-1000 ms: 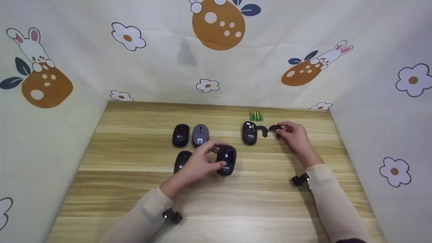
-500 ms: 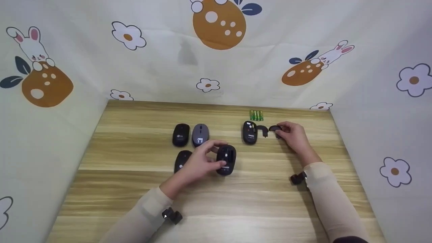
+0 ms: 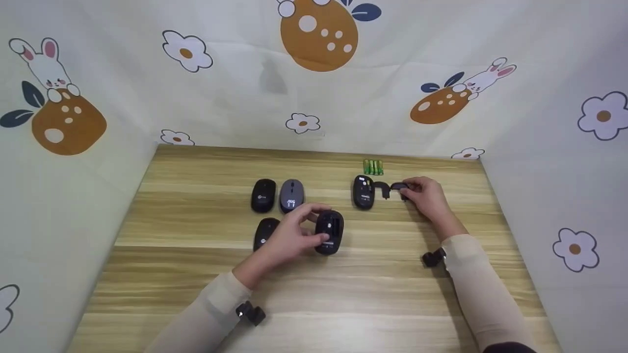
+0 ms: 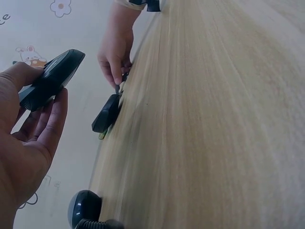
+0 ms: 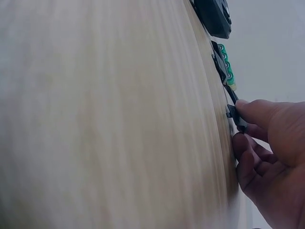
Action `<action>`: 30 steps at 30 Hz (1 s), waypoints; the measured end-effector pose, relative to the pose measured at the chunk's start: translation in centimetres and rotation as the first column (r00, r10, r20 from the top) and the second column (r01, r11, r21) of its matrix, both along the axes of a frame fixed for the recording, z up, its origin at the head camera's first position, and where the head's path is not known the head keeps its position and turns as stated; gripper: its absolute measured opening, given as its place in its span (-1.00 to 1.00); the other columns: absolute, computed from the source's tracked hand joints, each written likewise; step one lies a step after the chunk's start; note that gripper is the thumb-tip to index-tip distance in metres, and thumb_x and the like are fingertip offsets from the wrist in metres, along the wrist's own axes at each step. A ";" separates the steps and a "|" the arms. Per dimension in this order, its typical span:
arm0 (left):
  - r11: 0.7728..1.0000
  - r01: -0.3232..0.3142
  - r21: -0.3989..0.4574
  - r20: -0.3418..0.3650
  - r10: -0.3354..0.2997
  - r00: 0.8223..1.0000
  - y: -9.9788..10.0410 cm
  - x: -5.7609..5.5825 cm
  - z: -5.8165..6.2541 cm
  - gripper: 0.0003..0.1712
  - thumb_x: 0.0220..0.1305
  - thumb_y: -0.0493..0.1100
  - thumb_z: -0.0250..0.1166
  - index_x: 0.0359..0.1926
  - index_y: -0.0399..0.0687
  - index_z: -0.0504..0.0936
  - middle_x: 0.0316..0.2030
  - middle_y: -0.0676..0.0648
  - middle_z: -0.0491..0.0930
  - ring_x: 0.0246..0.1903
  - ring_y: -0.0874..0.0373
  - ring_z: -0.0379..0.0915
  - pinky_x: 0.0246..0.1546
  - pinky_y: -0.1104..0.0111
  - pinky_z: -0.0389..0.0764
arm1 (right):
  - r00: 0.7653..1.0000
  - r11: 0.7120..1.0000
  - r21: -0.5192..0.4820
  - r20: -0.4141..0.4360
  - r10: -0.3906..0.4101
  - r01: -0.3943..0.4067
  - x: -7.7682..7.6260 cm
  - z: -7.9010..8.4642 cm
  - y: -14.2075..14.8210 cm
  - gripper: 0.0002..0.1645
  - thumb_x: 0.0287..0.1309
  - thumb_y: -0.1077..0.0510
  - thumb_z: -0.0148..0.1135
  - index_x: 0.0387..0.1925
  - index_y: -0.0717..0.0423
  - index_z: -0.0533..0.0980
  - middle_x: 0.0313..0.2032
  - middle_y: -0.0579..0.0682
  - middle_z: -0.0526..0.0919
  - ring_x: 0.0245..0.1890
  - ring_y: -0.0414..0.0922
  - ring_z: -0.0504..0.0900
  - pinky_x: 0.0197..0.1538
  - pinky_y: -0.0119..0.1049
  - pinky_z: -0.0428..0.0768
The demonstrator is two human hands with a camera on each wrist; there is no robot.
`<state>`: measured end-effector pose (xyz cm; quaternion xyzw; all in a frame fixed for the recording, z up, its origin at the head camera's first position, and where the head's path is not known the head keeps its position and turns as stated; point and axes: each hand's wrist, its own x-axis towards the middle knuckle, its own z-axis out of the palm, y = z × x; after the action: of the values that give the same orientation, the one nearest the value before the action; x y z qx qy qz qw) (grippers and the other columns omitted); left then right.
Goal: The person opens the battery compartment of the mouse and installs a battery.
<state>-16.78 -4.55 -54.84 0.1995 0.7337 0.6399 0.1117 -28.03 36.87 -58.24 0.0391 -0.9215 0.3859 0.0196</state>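
Note:
Fingers and thumb of my left hand (image 3: 293, 236) grip a black computer mouse (image 3: 335, 234) by its sides, underside up, with its battery slot uncovered. The left wrist view shows this held mouse (image 4: 57, 76) raised off the table. At the back right, my right hand (image 3: 431, 198) pinches a black battery cover (image 3: 399, 186) low at the tabletop; its thumb and fingers hide part of the cover (image 5: 235, 117). A second curved battery cover (image 3: 382, 189) lies just left of it. Beside that is another black mouse (image 3: 363, 192), bottom up.
Several green batteries (image 3: 373, 167) lie in a row near the table's back edge. On the left are a black mouse (image 3: 263, 196), a grey mouse (image 3: 292, 195) and another black mouse (image 3: 265, 233), partly behind my left hand. A patterned cloth (image 3: 235, 93) surrounds the wooden table (image 3: 333, 304).
The right hand and its battery cover have shifted very slightly left, close to the other cover. My left hand keeps the mouse in the same place.

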 end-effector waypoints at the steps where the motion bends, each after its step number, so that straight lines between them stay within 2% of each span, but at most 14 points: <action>1: 1.000 -0.001 -0.001 0.001 0.001 1.000 0.0 0.0 0.0 -0.26 0.24 -0.36 0.61 0.43 0.00 0.63 0.24 -0.05 0.64 0.12 -0.04 0.59 -0.03 0.12 0.85 | 1.000 1.000 0.000 0.001 0.001 -0.001 0.0 0.0 0.0 -0.65 0.42 0.25 0.50 0.13 0.39 0.72 -0.11 0.26 0.79 -0.16 -0.05 0.70 -0.16 -0.56 0.55; 14: 1.000 -0.011 -0.015 0.013 0.012 1.000 0.0 0.0 0.0 -0.26 0.22 -0.36 0.61 0.41 0.06 0.65 0.22 -0.06 0.65 0.13 -0.05 0.59 0.00 0.18 0.84 | 1.000 1.000 -0.003 0.004 0.011 -0.011 0.0 -0.2 0.0 -0.63 0.42 0.28 0.48 0.14 0.43 0.70 -0.04 0.33 0.75 -0.04 0.14 0.76 -0.10 -0.60 0.58; 24: 1.000 -0.008 0.005 0.034 0.008 0.999 0.0 0.1 0.2 -0.26 0.23 -0.37 0.60 0.41 0.00 0.63 0.19 -0.11 0.64 0.14 -0.12 0.59 -0.02 0.18 0.85 | 0.999 0.998 -0.046 0.021 -0.040 0.041 -0.1 0.2 -0.1 -0.67 0.47 0.22 0.44 0.11 0.38 0.71 -0.06 0.25 0.77 -0.19 -0.12 0.65 -0.16 -0.52 0.57; 30: 1.000 -0.005 0.016 0.042 0.004 0.999 0.0 0.1 0.1 -0.27 0.23 -0.38 0.60 0.41 -0.03 0.63 0.17 -0.14 0.63 0.12 -0.14 0.61 -0.05 0.18 0.86 | 0.999 0.997 -0.065 0.008 -0.046 0.047 -0.8 0.8 -0.7 -0.69 0.49 0.18 0.43 0.08 0.36 0.71 -0.11 0.20 0.76 -0.20 -0.10 0.61 -0.15 -0.47 0.56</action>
<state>-16.68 -4.55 -54.70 0.1852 0.7264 0.6502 0.1240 -28.78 36.19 -57.45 0.0158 -0.9092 0.4153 0.0269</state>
